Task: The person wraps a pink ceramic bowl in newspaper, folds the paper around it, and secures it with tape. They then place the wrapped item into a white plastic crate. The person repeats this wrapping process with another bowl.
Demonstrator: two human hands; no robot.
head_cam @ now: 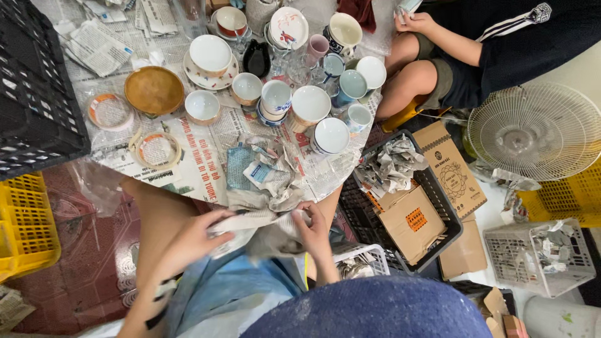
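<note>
My left hand (191, 241) and my right hand (313, 230) both grip a bundle of newspaper (263, 228) held over my lap; a pale rounded object shows at its left end, mostly hidden by the paper. Just beyond my hands lies a heap of crumpled newspaper (266, 172). Further off, several cups and bowls stand on spread newspaper, among them a white bowl (331, 135) and a blue-patterned cup (276, 99).
Two tape rolls (156, 149) lie left, by a brown bowl (154, 90). A black crate (37, 94) and yellow crate (25, 225) are left. A black crate with cardboard boxes (410, 219) and a white basket (541, 253) sit right. Another person (476, 50) sits by a fan (535, 131).
</note>
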